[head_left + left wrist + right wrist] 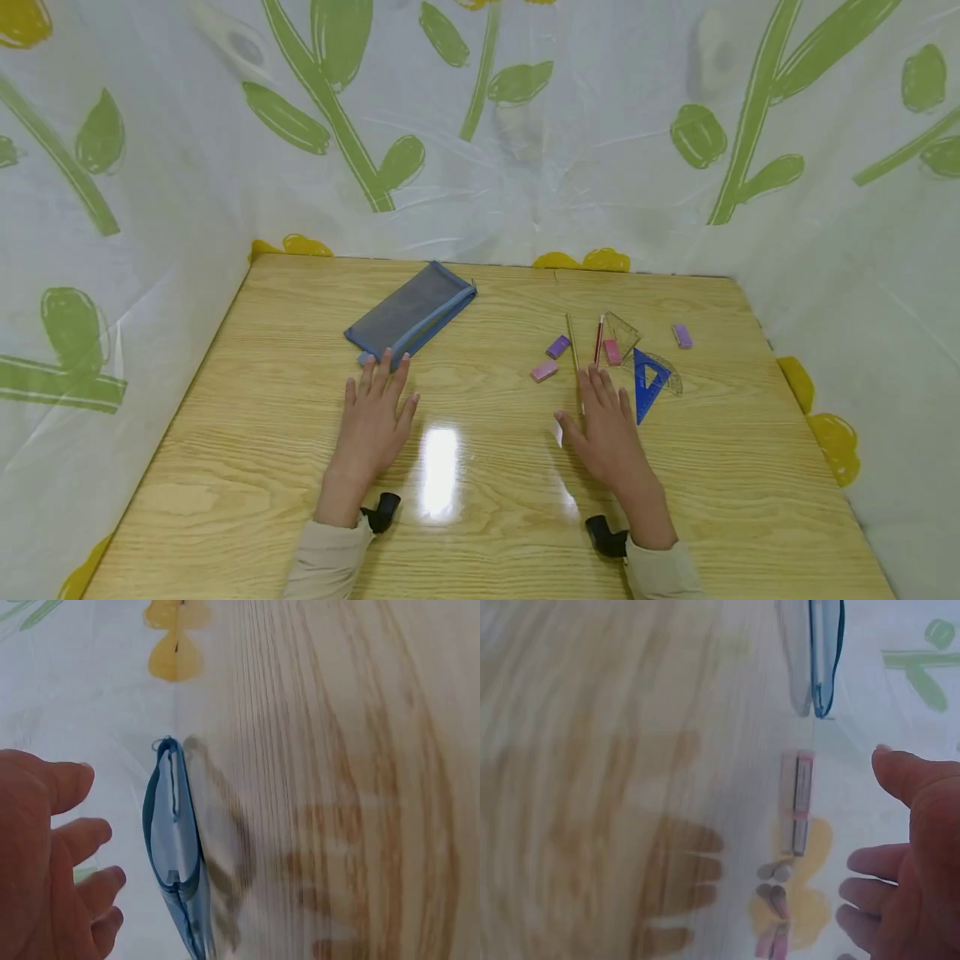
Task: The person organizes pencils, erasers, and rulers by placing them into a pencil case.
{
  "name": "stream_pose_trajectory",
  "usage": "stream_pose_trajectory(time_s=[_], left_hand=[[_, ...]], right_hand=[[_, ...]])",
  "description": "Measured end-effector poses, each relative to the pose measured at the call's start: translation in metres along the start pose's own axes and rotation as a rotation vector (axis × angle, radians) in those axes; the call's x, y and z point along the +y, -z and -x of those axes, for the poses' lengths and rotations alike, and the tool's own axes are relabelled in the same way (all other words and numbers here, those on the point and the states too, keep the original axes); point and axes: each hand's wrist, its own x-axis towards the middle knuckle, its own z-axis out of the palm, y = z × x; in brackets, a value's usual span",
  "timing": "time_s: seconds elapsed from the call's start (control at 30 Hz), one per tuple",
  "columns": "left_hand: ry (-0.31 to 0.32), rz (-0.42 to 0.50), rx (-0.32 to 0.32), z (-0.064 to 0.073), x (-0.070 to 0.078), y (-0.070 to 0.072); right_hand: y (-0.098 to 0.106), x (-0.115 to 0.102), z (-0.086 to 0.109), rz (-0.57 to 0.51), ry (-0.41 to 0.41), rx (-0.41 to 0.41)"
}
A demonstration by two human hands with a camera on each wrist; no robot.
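A blue mesh zip pencil pouch (412,308) lies at the back left, its zip edge toward me. My left hand (371,425), fingers spread, hovers just in front of it and holds nothing; the left wrist view shows the pouch's (172,825) mouth gaping beside the fingers. My right hand (609,433), fingers extended, is near a wooden pencil (572,333) and a red pencil (599,337). Beyond it lie a purple eraser (558,347), a pink eraser (543,371), a darker pink eraser (612,352), a blue set square (647,387) and a clear set square (626,335).
A lilac eraser (682,336) lies apart at the right. The clear protractor (674,379) is partly under the blue set square. A white sheet (525,183) with painted plants walls in the wooden table (487,550) at the back and both sides.
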Motion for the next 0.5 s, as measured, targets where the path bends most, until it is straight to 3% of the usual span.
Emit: stream_pose_trajectory(time_s=[0.17,0.3,0.5], left_hand=[[-0.081,0.019,0.019,-0.007,-0.001,0.0],[-0.133,0.014,0.021,-0.015,-0.002,0.003],[-0.146,0.005,-0.034,-0.026,-0.005,0.012]], right_hand=[[-0.002,-0.009,0.0,-0.125,0.047,0.01],[-0.006,-0.016,0.0,-0.26,0.035,-0.026],[-0.013,-0.019,-0.003,-0.34,0.006,-0.046]])
